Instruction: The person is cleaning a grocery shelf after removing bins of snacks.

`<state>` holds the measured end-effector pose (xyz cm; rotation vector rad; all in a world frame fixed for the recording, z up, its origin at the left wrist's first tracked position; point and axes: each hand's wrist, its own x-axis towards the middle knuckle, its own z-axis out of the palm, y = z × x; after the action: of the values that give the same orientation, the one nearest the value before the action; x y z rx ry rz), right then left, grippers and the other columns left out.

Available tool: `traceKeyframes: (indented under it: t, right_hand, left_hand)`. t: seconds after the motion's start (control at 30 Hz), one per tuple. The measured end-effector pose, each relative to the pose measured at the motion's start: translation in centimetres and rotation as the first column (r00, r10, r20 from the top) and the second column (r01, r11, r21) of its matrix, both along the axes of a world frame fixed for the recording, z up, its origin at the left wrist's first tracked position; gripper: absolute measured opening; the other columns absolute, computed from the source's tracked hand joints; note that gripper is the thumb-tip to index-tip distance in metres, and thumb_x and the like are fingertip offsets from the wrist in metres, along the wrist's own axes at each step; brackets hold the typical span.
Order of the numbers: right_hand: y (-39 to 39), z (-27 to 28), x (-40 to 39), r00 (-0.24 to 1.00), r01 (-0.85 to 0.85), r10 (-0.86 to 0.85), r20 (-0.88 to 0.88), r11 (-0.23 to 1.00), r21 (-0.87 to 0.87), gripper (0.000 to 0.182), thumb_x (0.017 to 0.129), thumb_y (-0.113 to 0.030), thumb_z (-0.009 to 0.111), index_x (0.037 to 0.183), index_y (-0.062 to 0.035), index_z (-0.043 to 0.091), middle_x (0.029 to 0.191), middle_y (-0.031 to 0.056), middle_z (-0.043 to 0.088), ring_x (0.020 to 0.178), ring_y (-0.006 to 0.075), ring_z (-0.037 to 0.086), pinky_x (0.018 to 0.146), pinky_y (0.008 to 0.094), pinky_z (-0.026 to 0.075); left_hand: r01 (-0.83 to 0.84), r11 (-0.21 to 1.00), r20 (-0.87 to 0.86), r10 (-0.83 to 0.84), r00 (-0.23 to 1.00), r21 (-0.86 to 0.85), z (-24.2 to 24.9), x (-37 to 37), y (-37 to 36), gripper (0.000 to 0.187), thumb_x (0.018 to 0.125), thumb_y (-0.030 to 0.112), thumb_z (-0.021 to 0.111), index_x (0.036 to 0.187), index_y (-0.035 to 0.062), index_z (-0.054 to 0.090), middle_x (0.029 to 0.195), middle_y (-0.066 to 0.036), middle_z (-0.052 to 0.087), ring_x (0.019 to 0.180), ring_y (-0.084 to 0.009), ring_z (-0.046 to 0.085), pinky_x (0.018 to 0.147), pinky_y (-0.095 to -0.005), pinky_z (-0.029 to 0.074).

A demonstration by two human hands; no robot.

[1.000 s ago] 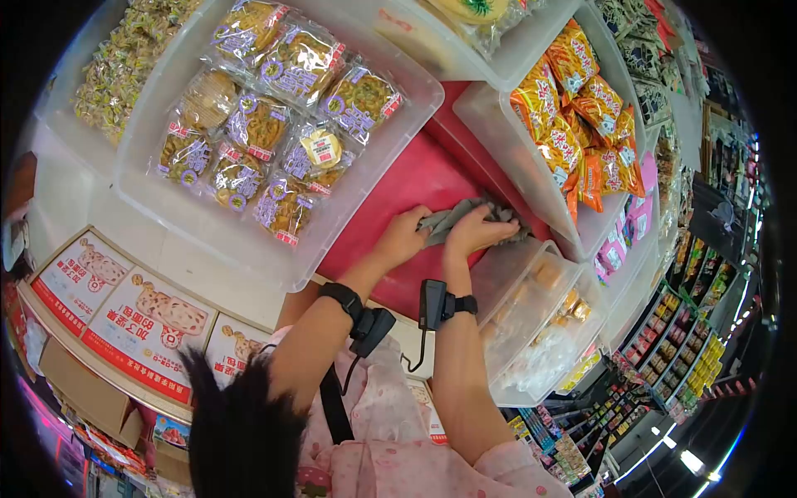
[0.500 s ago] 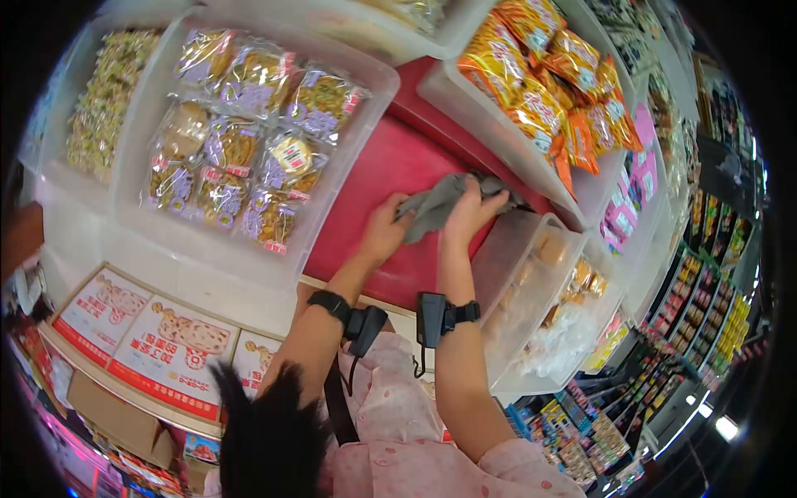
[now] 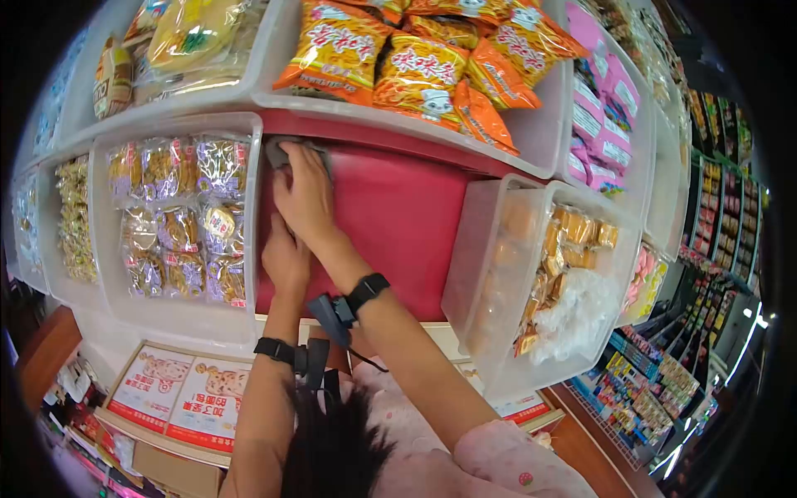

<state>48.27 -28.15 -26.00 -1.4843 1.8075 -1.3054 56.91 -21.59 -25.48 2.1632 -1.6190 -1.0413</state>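
Note:
A crumpled grey cloth (image 3: 290,151) lies at the far left corner of the red surface (image 3: 398,224), beside the bin of purple-printed packets. My right hand (image 3: 305,195) presses down on it, its fingers bent over the cloth. Just below, my left hand (image 3: 286,256) rests close along the wall of the left bin (image 3: 254,282); its fingertips are hidden behind my right hand, so what they touch does not show. Both wrists wear black straps with small devices.
Orange snack bags (image 3: 423,79) fill the bin behind the red surface. On the right stands a translucent bin (image 3: 477,274) beside wrapped golden pieces (image 3: 581,236). Printed cartons (image 3: 203,398) sit at the front left. Pink packets (image 3: 606,124) lie at the back right.
Both hands have moved left across the red surface with the cloth, from its right back part to the far left corner. My hands are now close together. The view has turned and shifted.

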Motion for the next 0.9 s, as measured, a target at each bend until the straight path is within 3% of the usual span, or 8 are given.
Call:
traceKeyframes:
  t: [0.1,0.2,0.37,0.57,0.7,0.83,0.87,0.9]
  right_hand:
    - [2.5,-0.9,-3.5,0.92,0.366,-0.367,0.135,0.93,0.031,0.037,0.076,0.001,0.059,0.112,-0.0002,0.053,0.105,0.0188,0.058,0.1,0.0369,0.058,0.088,0.0393,0.047]
    - [2.5,0.2,-4.6,0.914,0.382,-0.386,0.124,0.922,0.056,0.035,0.075,0.001,0.059,0.11,-0.0011,0.054,0.104,0.0187,0.059,0.098,0.0358,0.059,0.086,0.0388,0.048]
    - [-0.8,1.5,1.7,0.975,-0.112,0.114,0.193,0.993,-0.024,0.041,0.075,0.003,0.055,0.116,0.0022,0.051,0.116,0.0221,0.056,0.11,0.0402,0.052,0.096,0.0446,0.042]
    - [-0.2,2.7,0.1,0.994,-0.009,0.019,0.11,0.996,-0.09,0.038,0.075,0.002,0.056,0.113,0.0003,0.051,0.109,0.0212,0.056,0.104,0.0413,0.053,0.091,0.0466,0.043]
    - [1.8,1.0,-3.6,0.959,0.221,-0.22,0.178,0.975,0.014,0.035,0.075,-0.002,0.063,0.109,-0.0011,0.053,0.102,0.0179,0.057,0.099,0.0373,0.056,0.086,0.041,0.045]
    - [0.8,1.0,-2.7,0.992,0.103,-0.101,0.081,0.995,-0.017,0.038,0.074,-0.005,0.066,0.109,-0.0003,0.054,0.105,0.0184,0.059,0.097,0.0377,0.057,0.085,0.0419,0.047]
    - [0.4,0.9,-1.2,0.972,-0.011,0.005,0.235,1.0,0.022,0.039,0.074,-0.007,0.067,0.11,0.0,0.055,0.111,0.02,0.058,0.105,0.0376,0.056,0.093,0.0438,0.044]
    - [-0.4,1.3,-0.2,0.987,-0.118,0.12,0.109,0.993,-0.02,0.043,0.075,-0.006,0.064,0.116,-0.0001,0.053,0.116,0.0203,0.056,0.112,0.0366,0.053,0.099,0.0441,0.041]
  left_hand:
    - [0.085,0.995,0.147,-0.076,0.986,-0.059,0.0,-0.7,0.5,0.026,0.091,0.024,0.052,0.105,0.0025,0.049,0.094,-0.023,0.062,0.088,-0.0426,0.06,0.073,-0.0505,0.047]
    - [0.108,0.991,0.165,-0.094,0.982,-0.077,0.3,-1.2,0.7,0.027,0.09,0.023,0.052,0.108,0.0027,0.05,0.103,-0.021,0.06,0.094,-0.0404,0.059,0.077,-0.0486,0.047]
    - [0.166,0.957,0.131,-0.138,0.982,-0.237,-1.7,-0.2,1.3,0.026,0.091,0.021,0.052,0.108,0.0018,0.051,0.101,-0.02,0.061,0.093,-0.0398,0.059,0.077,-0.0465,0.047]
    - [0.228,0.973,0.003,-0.228,0.974,-0.024,-0.7,0.0,0.9,0.024,0.092,0.021,0.052,0.106,0.0014,0.05,0.098,-0.022,0.061,0.092,-0.0405,0.059,0.077,-0.0476,0.046]
    - [0.115,0.993,0.059,-0.115,0.992,0.013,-0.8,0.2,0.7,0.029,0.093,0.029,0.047,0.108,0.003,0.047,0.103,-0.026,0.058,0.097,-0.0458,0.055,0.081,-0.0529,0.04]
    - [0.102,0.994,0.087,-0.104,0.991,0.027,-0.7,-0.2,0.7,0.033,0.092,0.031,0.048,0.11,0.003,0.049,0.106,-0.026,0.059,0.1,-0.0446,0.056,0.083,-0.0512,0.042]
    - [0.124,0.989,0.039,-0.121,0.992,-0.082,-1.3,0.1,1.1,0.037,0.093,0.03,0.048,0.119,0.003,0.048,0.111,-0.025,0.059,0.103,-0.0427,0.056,0.084,-0.0501,0.043]
    - [0.142,0.971,-0.005,-0.146,0.989,-0.19,-2.4,0.5,1.4,0.043,0.093,0.029,0.048,0.127,0.0031,0.047,0.116,-0.023,0.059,0.106,-0.0408,0.055,0.086,-0.0491,0.044]
